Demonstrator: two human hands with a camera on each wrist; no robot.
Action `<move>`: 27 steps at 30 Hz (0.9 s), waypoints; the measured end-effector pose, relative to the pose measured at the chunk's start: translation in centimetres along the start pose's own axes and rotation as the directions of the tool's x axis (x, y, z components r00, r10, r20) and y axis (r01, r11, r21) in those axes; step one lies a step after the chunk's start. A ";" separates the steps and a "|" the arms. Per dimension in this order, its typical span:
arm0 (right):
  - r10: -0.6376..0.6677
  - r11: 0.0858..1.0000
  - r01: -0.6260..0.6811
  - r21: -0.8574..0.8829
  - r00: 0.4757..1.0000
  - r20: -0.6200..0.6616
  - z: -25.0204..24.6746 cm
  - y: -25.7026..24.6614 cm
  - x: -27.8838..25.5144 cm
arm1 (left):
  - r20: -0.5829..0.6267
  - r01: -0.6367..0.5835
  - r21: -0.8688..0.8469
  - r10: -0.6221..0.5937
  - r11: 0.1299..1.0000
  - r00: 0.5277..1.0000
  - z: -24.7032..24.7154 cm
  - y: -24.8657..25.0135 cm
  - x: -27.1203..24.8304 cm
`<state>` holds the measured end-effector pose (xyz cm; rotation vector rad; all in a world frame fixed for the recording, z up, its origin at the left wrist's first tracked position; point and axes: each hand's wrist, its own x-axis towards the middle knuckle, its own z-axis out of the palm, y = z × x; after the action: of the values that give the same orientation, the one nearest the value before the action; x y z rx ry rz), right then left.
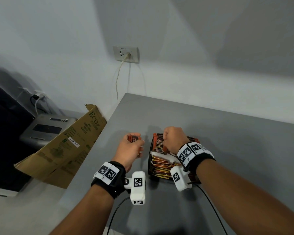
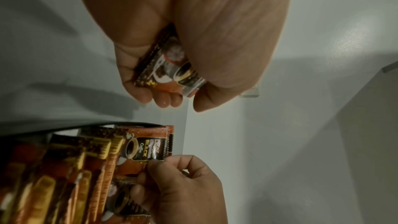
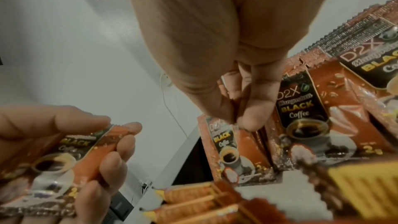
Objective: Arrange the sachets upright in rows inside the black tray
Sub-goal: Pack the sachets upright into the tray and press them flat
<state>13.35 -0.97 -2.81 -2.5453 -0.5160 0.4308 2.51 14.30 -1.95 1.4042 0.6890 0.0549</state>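
My left hand hovers just left of the black tray, gripping a small bunch of orange-brown coffee sachets in its curled fingers. My right hand is over the tray's far compartment, where thumb and forefinger pinch the top edge of one upright sachet at the left end of a row. More upright coffee sachets stand behind it to the right. Yellow-orange stick sachets fill the tray's near compartment. My right wrist hides the tray's right part in the head view.
The tray stands on a grey table whose left edge runs close to my left hand. A cardboard box leans below that edge beside a grey device. On the wall sits a socket with a hanging cable.
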 end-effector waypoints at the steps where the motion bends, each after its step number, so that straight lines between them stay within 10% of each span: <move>1: 0.002 1.000 -0.002 -0.006 1.000 0.003 0.0 0.0 0.0 | -0.001 0.002 0.000 -0.002 1.000 1.000 0.0 0.0 0.0; 16: -0.015 1.000 0.015 -0.002 1.000 -0.014 -0.5 0.1 -0.3 | 0.056 0.064 -0.105 -0.059 0.992 0.997 0.4 0.2 -0.1; 27: -0.187 0.932 0.194 0.306 0.981 -0.054 -7.2 -0.9 -2.7 | 0.207 -0.139 -0.072 0.151 0.988 0.967 4.1 2.0 -0.3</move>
<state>13.57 -4.41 4.12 -2.1724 -0.6272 0.3768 4.93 11.00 0.02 1.3803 0.4041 0.0393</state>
